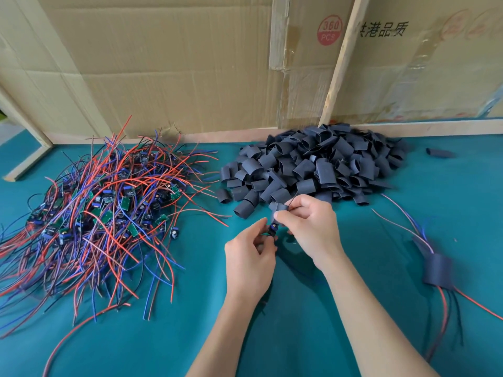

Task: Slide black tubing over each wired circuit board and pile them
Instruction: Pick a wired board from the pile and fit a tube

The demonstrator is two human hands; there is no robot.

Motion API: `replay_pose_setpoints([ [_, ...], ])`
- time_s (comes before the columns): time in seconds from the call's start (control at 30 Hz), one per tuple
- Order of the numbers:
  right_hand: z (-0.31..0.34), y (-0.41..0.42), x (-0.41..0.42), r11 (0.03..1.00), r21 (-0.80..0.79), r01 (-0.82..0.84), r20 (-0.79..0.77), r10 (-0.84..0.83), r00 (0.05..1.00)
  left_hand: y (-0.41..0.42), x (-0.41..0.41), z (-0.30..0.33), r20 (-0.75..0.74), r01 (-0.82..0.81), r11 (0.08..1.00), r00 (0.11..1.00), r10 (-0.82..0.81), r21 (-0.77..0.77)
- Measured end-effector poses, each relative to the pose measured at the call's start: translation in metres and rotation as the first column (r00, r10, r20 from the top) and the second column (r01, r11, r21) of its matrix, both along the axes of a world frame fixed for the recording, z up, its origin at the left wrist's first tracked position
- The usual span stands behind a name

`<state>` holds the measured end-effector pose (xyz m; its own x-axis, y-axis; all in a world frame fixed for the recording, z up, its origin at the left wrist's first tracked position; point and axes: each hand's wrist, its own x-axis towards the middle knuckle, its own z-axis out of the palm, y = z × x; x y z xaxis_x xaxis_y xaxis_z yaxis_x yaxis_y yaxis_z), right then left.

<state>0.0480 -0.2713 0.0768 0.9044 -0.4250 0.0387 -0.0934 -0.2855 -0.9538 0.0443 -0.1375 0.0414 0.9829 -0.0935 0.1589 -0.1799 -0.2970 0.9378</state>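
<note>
A teal cloth [313, 308] covered the whole work table, and along its far edge stood a wall of flattened cardboard [163, 63], braced by pale wooden strips [341, 61] and patched with tape; one panel bore a red round stamp [330, 29] and dark printed characters. On the left of the cloth lay a wide tangle of circuit boards [103, 208] with red, blue and black wires sprawling in every direction. Behind the hands, towards the cardboard, sat a heap of short black tubes [321, 161] (one stray piece [439, 152] lay apart to the right). Near the middle, the left hand [250, 257] pinched a small board [272, 230] between curled fingers and thumb, while the right hand [307, 221] gripped a tube [276, 207] just above it, fingers curled around it; how far the tube sat over the board I could not tell. At the right, well apart from the hands, a finished piece [438, 269] lay on the cloth, its tube covering the board and wires trailing from both ends.
</note>
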Motion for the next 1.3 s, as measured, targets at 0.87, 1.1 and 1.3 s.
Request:
replay_pose_setpoints([
  [0.87,-0.006,-0.011,0.000,0.994,-0.033,-0.105,-0.026,0.105,0.994,-0.003,0.004,-0.006,-0.007,-0.049,0.997,0.999,0.049,-0.058],
  [1.1,-0.003,-0.009,0.000,0.996,0.030,-0.087,0.002,0.087,0.996,-0.002,0.003,-0.004,0.005,-0.043,0.997,0.999,0.043,-0.058],
  [1.3,-0.002,-0.010,0.001,0.981,0.195,0.012,0.012,-0.015,1.000,-0.003,0.003,-0.003,-0.010,-0.013,0.999,1.000,0.013,-0.038],
])
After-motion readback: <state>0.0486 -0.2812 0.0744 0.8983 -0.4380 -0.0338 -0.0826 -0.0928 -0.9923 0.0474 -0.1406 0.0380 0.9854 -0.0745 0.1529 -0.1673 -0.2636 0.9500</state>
